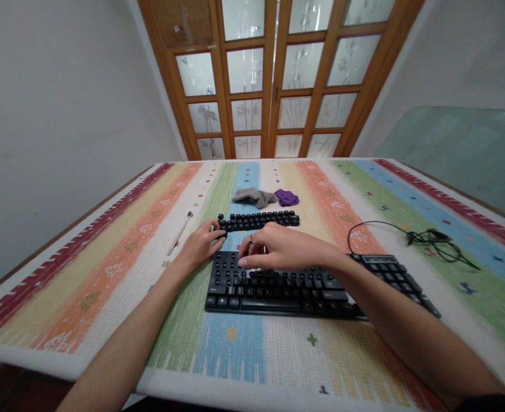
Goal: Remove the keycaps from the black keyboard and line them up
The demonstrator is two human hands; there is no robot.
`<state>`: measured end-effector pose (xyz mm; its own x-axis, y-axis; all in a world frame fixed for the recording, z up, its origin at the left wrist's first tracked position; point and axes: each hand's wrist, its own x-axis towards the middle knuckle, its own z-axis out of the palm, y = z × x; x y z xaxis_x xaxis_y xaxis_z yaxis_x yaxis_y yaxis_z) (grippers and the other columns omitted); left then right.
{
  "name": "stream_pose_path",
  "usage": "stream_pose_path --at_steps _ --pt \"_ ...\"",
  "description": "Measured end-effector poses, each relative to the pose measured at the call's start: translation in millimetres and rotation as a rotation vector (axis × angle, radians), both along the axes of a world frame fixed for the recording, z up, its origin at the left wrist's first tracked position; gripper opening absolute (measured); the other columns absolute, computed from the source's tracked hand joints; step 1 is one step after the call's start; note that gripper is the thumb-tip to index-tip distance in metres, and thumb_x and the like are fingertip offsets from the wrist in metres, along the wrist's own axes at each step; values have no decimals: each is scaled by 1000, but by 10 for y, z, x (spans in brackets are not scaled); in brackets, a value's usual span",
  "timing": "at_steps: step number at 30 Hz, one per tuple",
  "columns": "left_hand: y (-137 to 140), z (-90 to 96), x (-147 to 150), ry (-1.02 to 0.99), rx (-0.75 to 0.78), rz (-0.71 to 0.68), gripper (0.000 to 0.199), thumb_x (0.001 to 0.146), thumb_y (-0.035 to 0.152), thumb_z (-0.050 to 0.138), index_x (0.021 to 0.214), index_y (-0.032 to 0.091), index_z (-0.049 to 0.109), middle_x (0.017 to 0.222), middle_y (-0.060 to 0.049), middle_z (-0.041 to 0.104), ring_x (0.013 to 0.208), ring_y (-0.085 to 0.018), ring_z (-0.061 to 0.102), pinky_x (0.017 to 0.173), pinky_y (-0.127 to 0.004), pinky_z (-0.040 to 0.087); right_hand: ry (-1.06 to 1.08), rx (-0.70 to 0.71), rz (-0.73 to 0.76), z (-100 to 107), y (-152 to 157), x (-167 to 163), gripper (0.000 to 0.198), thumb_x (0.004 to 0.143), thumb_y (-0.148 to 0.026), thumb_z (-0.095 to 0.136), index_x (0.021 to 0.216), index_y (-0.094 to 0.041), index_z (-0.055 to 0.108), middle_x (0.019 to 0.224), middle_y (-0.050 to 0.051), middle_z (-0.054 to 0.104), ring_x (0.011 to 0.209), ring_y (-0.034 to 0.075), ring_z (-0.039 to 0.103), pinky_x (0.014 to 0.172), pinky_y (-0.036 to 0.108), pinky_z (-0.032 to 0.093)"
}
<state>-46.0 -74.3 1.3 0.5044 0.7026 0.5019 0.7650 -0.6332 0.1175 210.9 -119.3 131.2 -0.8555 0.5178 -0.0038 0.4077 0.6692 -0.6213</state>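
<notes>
A black keyboard (273, 306) lies in front of me, with many keycaps off its upper left rows and bare switch stems showing there. My right hand (273, 246) is over that part, fingers pinched and pointing down. Thin wire ends of what looks like a keycap puller (243, 278) show below its thumb; the rest is hidden in the fingers. Behind the keyboard, loose black keycaps (265, 220) stand in rows. At their left end my left hand (201, 243) has its thumb and fingers closed around a black keycap (223, 233).
A slim brush (179, 233) with a dark head lies left of the keycaps. Farther back are a grey cloth (255, 197) and a purple cloth (287, 198). The keyboard's cable (433, 240) is bundled at right. A striped cloth (231, 349) covers the table.
</notes>
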Motion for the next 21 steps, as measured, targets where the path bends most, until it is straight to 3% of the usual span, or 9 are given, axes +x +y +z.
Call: stream_pose_path --at_steps 11,21 --pt "-12 27 -6 26 15 10 15 90 20 58 95 18 72 102 -9 59 89 -20 61 77 -33 54 -3 5 38 -11 -17 -4 35 96 -39 55 99 -10 75 77 5 74 67 14 65 65 24 43" --pt "-51 63 -29 4 -19 48 16 90 24 58 102 19 67 107 -8 58 90 -21 61 80 -36 54 -9 13 33 16 -29 2 34 95 -39 55 99 -11 75 79 6 75 69 15 66 66 25 43"
